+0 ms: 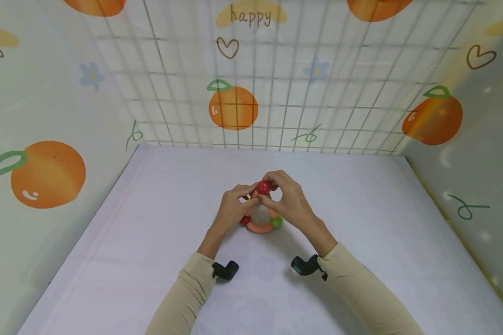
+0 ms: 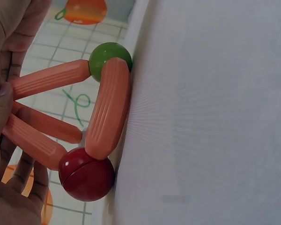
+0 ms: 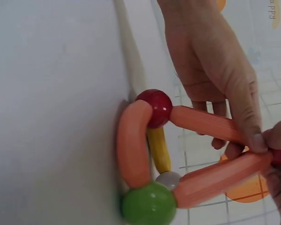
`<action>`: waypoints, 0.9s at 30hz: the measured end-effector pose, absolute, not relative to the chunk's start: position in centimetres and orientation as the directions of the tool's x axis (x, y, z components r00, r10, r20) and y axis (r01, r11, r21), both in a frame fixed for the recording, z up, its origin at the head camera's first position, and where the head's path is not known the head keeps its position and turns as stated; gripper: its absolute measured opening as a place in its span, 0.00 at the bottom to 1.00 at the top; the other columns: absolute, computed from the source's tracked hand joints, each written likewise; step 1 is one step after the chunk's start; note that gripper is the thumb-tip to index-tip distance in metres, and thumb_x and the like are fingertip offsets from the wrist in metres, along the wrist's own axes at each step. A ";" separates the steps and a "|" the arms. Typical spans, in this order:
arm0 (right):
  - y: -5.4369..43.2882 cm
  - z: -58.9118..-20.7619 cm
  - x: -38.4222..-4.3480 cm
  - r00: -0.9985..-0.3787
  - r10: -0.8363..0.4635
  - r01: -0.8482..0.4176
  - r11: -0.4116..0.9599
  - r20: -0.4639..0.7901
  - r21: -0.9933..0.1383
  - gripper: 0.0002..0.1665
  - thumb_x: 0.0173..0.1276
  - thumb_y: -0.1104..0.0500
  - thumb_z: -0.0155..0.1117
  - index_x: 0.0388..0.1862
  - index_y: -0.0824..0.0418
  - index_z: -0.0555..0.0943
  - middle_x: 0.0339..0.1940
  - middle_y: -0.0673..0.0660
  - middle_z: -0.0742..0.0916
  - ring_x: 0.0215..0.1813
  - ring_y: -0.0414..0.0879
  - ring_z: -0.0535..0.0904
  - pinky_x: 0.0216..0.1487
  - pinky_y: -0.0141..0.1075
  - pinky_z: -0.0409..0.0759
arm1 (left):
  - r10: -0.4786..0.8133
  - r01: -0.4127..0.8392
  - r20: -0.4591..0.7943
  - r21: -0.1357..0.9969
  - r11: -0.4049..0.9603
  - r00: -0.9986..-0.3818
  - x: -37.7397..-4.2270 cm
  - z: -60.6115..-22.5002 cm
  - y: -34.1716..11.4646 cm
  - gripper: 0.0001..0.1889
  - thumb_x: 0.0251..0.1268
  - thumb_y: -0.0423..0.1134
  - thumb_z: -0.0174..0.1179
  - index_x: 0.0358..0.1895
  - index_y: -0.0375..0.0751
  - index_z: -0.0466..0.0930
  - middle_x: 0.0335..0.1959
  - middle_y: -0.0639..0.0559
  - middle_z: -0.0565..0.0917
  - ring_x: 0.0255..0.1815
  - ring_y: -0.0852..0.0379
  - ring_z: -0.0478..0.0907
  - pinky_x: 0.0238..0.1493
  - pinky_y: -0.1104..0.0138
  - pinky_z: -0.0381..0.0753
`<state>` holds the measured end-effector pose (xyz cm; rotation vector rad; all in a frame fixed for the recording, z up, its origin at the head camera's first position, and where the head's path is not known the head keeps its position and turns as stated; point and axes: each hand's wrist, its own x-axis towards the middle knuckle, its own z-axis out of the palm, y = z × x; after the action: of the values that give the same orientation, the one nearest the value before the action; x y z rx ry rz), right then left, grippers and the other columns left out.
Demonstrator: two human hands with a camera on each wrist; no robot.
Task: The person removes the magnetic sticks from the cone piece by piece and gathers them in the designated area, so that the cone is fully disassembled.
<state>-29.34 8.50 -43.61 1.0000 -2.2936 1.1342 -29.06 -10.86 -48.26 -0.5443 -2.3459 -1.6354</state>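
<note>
Both hands meet at the top of a toy frame of balls and rods on the table. My left hand (image 1: pixel 232 209) pinches the upper end of an orange rod (image 3: pixel 208 124) between thumb and fingers. The right hand (image 1: pixel 291 200) grips a red ball (image 1: pixel 263 187) at the peak, its thumb below. Low down, a second red ball (image 2: pixel 86 174) and a green ball (image 2: pixel 110 58) are joined by a curved orange rod (image 2: pixel 110 110), which lies against the tabletop. Behind, partly hidden, are a yellow rod (image 3: pixel 159 150) and a grey-white ball (image 3: pixel 168 179).
The white tabletop (image 1: pixel 151 209) extends around the toy. Behind it stands a wire grid (image 1: pixel 276 107) under a sheet printed with oranges, and printed panels rise on the left and right. A black wrist camera (image 1: pixel 226 270) sits at each cuff.
</note>
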 end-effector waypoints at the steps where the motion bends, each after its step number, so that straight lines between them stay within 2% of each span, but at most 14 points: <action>1: 8.5 -43.7 -29.4 -0.654 -0.426 -0.756 0.414 0.625 -0.508 0.22 0.58 0.66 0.76 0.50 0.63 0.77 0.48 0.54 0.81 0.45 0.44 0.78 0.46 0.42 0.82 | 0.164 0.429 0.396 0.850 0.306 -0.903 -29.1 -48.3 -10.8 0.24 0.60 0.40 0.73 0.60 0.42 0.83 0.41 0.53 0.87 0.43 0.53 0.78 0.44 0.55 0.79; 4: 8.5 -44.1 -29.3 -0.630 -0.419 -0.773 0.417 0.654 -0.478 0.22 0.59 0.66 0.76 0.50 0.63 0.77 0.50 0.54 0.81 0.46 0.43 0.78 0.47 0.40 0.82 | 0.154 0.446 0.419 0.845 0.294 -0.895 -29.1 -48.4 -10.8 0.24 0.58 0.40 0.74 0.59 0.42 0.83 0.42 0.52 0.87 0.42 0.54 0.78 0.43 0.53 0.79; 9: 8.6 -44.6 -29.0 -0.629 -0.385 -0.770 0.430 0.675 -0.472 0.21 0.60 0.66 0.75 0.50 0.62 0.77 0.51 0.53 0.81 0.48 0.43 0.79 0.50 0.36 0.81 | 0.151 0.461 0.435 0.838 0.291 -0.887 -29.1 -48.7 -10.7 0.23 0.60 0.40 0.73 0.59 0.42 0.84 0.40 0.53 0.88 0.40 0.55 0.78 0.41 0.57 0.80; 12: 8.6 -44.8 -28.9 -0.624 -0.377 -0.773 0.427 0.684 -0.469 0.22 0.60 0.67 0.75 0.51 0.63 0.77 0.51 0.54 0.81 0.48 0.44 0.80 0.50 0.37 0.81 | 0.153 0.468 0.442 0.834 0.293 -0.884 -29.2 -48.8 -10.7 0.22 0.60 0.39 0.73 0.59 0.42 0.84 0.40 0.54 0.88 0.41 0.56 0.78 0.42 0.57 0.80; 19: 8.9 -44.4 -28.8 -0.631 -0.356 -0.761 0.457 0.689 -0.461 0.23 0.58 0.65 0.78 0.51 0.63 0.78 0.50 0.55 0.83 0.47 0.47 0.80 0.46 0.44 0.82 | 0.172 0.458 0.425 0.839 0.296 -0.889 -29.3 -48.8 -10.4 0.23 0.60 0.38 0.73 0.60 0.45 0.83 0.40 0.56 0.88 0.41 0.58 0.78 0.43 0.59 0.80; 27: 8.9 -43.6 -28.4 -0.653 -0.383 -0.747 0.467 0.654 -0.473 0.23 0.58 0.64 0.78 0.52 0.68 0.82 0.51 0.59 0.84 0.38 0.48 0.79 0.37 0.42 0.82 | 0.195 0.493 0.453 0.805 0.330 -0.870 -29.1 -48.3 -10.0 0.23 0.60 0.35 0.72 0.59 0.40 0.83 0.33 0.53 0.85 0.37 0.57 0.78 0.41 0.59 0.82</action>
<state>-28.39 8.94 -43.58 0.9412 -2.2574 1.0578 -29.08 -9.95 -48.35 -0.6186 -2.3234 -1.5554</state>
